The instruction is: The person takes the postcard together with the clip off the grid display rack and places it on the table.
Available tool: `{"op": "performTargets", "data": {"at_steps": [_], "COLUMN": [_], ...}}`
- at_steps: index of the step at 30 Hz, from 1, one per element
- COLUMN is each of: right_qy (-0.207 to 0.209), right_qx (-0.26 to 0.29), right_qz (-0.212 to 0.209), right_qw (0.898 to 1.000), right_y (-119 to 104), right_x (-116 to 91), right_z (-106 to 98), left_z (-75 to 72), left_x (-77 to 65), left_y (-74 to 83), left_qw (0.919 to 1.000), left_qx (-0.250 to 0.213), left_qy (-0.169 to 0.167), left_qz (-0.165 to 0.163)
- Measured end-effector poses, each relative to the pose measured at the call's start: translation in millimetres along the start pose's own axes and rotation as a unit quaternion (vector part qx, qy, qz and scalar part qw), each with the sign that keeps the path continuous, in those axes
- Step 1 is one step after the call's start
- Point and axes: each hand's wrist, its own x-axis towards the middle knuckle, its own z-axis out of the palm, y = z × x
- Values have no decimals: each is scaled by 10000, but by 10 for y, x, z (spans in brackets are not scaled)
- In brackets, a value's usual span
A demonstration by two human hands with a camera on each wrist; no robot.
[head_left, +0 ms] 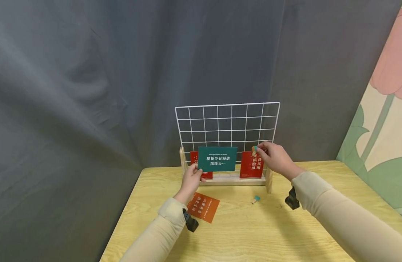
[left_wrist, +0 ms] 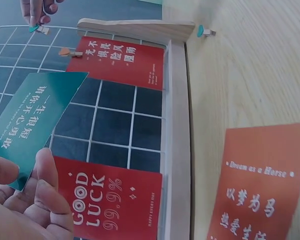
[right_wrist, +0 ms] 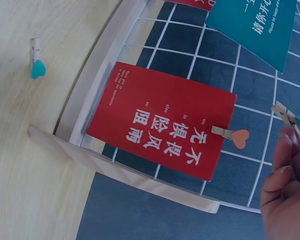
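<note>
My left hand [head_left: 190,180] pinches a teal card [head_left: 218,159] with white lettering by its lower corner, in front of a white wire grid rack [head_left: 227,118]. The lettering appears upside down in the head view. My right hand [head_left: 277,157] pinches a small wooden clothespin [right_wrist: 287,117] with a teal end, near the rack's right side. Below that hand, a red card [right_wrist: 160,117] is clipped to the grid by a clothespin with an orange heart [right_wrist: 239,139]. A red "Good Luck" card [left_wrist: 115,200] stands at the rack's left, partly behind the teal card and my left hand.
An orange card [head_left: 207,208] lies on the wooden table [head_left: 233,233], partly under my left wrist. Another clothespin with a teal heart [head_left: 257,198] lies in front of the rack's wooden base [head_left: 231,183]. A dark curtain [head_left: 187,54] hangs behind.
</note>
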Motion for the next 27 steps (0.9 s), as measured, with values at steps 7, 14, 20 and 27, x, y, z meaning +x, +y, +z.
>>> {"op": "performTargets", "data": {"at_steps": [7,14,20,27], "right_qy": [-114,-128,-153,-194], "right_qx": [18,3,14,50], "right_qz": [-26,-35,28,67], "right_qw": [9999,9999,9999,9998], "right_y": [40,83,120,167], "right_x": [-55,-94,-114,-146], "right_z": [57,88,146,195], "left_z": [-79,-171,-219,-277], "left_x": [-67,-107,-132,-191], "left_y": [-106,-180,-266,-367], "left_qw": [9999,9996,9996,9990], "left_qx": [-35,-59,-48,-134], "left_qy": [5,60,128,167], "left_qz": [-143,-259,-245,-381]}}
